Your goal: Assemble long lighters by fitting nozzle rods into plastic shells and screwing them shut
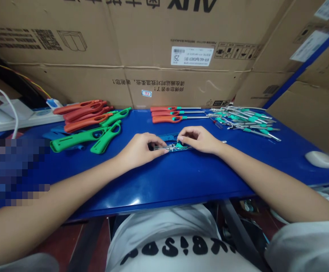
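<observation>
A blue lighter shell half lies on the blue table in front of me, partly hidden by both hands. Inside it sits a lighter core with a green collar, thin white wires and a metal tube that sticks out to the right. My left hand pinches the core's left end between thumb and fingers. With thumb and forefinger together, my right hand grips the core around its green collar. Exactly where the right fingertips touch is partly hidden.
Several orange and green shell halves are piled at the left. Three red-orange lighters with metal tubes lie behind my hands. Several loose cores form a heap at the right, near a white computer mouse. A cardboard box walls the back.
</observation>
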Demonstrator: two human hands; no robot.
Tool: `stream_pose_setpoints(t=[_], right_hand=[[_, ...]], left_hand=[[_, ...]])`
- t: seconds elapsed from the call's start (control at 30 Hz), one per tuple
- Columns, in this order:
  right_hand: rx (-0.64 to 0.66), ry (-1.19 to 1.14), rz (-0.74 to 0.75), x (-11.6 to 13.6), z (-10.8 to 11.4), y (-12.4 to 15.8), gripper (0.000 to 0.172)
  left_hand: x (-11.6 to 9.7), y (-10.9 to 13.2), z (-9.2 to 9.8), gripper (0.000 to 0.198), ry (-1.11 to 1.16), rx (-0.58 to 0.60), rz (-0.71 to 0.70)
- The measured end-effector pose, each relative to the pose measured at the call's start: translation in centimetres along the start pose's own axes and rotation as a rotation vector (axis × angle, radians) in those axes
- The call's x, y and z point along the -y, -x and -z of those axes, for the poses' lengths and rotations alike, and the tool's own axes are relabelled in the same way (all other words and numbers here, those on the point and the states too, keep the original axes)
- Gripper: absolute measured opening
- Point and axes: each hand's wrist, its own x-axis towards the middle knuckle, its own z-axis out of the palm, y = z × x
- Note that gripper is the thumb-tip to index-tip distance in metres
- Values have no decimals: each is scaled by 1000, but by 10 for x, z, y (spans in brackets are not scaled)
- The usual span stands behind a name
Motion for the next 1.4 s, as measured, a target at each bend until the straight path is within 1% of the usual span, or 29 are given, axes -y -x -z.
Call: stream_pose_setpoints(t=[0.17,0.27,0.4,0.6,0.73,0.83,1.07,1.17,1.3,1.4], right_hand=[[-18,170,119,-3,-2,0,27],[-14,236,180,-3,-2,0,19],[2,270,204,-2,-3,1,15],[9,306,199,0,-3,2,15],[25,315,198,-1,-4,2,16],[22,328,195,-2,-5,2,16],[8,330,138,-1,-6,1,20],[14,333,124,-1,-7,1,23],[10,318,109,0,-8,1,23],[-16,263,94,2,-4,1,25]], left_hand=[[3,-2,-5,17,-107,-19,-77],[3,-2,-5,17,-68,7,-58],[1,0,-4,23,-47,5,-32],[1,-1,-3,19,-8,16,-52],[3,-1,-5,18,5,-6,-32],[4,-1,-6,18,2,2,-26],[5,-1,-6,16,21,3,-39],[5,-3,-6,15,24,1,-19],[4,-4,-6,16,19,6,9],[4,-4,-5,15,-7,16,18]])
